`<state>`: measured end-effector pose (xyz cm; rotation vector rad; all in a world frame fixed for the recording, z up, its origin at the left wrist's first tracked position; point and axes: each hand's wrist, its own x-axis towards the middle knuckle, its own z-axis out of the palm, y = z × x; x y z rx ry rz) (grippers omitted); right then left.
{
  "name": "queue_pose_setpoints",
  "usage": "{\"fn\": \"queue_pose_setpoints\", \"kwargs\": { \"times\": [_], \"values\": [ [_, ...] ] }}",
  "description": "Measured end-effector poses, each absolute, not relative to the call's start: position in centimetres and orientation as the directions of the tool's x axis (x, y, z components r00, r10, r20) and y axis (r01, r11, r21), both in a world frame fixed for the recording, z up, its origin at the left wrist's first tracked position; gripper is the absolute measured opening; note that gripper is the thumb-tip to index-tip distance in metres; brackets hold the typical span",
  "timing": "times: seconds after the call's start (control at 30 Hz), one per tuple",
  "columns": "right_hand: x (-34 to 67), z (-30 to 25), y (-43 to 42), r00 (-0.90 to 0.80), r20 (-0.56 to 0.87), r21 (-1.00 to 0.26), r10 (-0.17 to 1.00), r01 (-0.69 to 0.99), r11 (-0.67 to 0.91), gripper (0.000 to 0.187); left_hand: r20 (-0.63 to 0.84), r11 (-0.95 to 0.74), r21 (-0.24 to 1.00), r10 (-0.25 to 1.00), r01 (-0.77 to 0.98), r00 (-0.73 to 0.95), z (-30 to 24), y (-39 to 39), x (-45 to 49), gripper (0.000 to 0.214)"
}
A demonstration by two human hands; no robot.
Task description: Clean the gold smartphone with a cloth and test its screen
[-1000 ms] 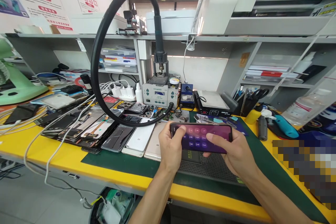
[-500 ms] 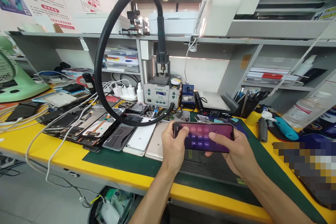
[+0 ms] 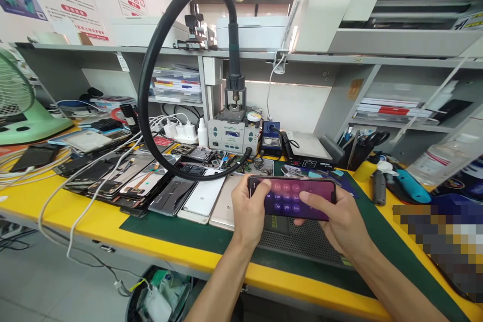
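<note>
I hold a smartphone [image 3: 292, 196] sideways above the green mat [image 3: 211, 239]; its screen glows purple with a round-button keypad. My left hand [image 3: 247, 211] grips the phone's left end, thumb lying on the screen. My right hand [image 3: 337, 219] cradles the right end from below, and its thumb rests on the keypad. Both hands are closed around the phone.
Several phones and bare screens [image 3: 151, 183] lie in a row to the left on the yellow bench [image 3: 68, 214]. A hot-air station [image 3: 234, 136] with a looping black hose [image 3: 151, 70] stands behind. Green fan [image 3: 18, 110] far left, blue-handled tool [image 3: 411, 183] and bottle [image 3: 437, 158] right, waste bin [image 3: 162, 297] below.
The view has shifted slightly, so the bench sits a little further right in frame. My right thumb has slid a little over the keypad; the phone stays in both hands.
</note>
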<state>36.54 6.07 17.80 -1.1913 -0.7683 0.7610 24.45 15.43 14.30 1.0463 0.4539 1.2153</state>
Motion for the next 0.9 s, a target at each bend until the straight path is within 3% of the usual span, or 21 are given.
{"fn": "queue_pose_setpoints", "kwargs": {
  "times": [0.9],
  "values": [
    [36.95, 16.85, 5.93, 0.505, 0.178, -0.966, 0.844, -0.076, 0.248, 0.026, 0.204, 0.036, 0.829, 0.910, -0.559, 0.361, 14.21, 15.43, 24.67, 0.005]
  ]
}}
